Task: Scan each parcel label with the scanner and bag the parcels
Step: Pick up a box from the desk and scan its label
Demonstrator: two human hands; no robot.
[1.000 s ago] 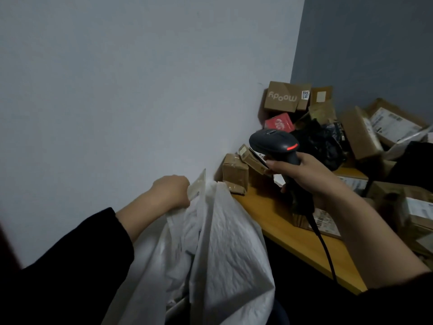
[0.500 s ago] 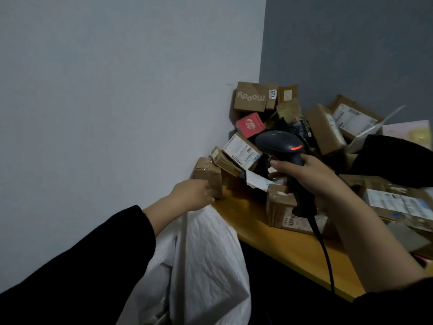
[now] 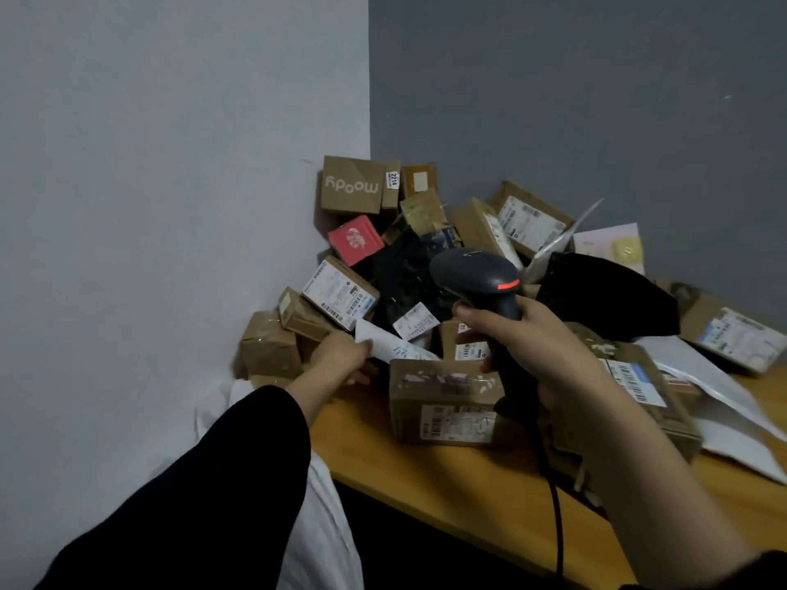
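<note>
Head view: the right hand (image 3: 543,355) clenches the handle of the black scanner (image 3: 475,276), held over the parcels (image 3: 438,404) heaped in the corner of the wooden table (image 3: 447,498). The left hand (image 3: 340,361) touches a white slip (image 3: 389,344) at the heap's edge; whether it pinches the slip cannot be told. The white bag (image 3: 326,530) sits beneath the left forearm, beside the table.

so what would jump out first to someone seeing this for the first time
The black scanner with its red light, gripped in the right hand at the centre, draws the eye first. Behind it a jumble of cardboard parcels is heaped on the wooden table in the corner, a red box standing out among the brown. The left hand is at the pile's left edge, above a white bag.
</note>
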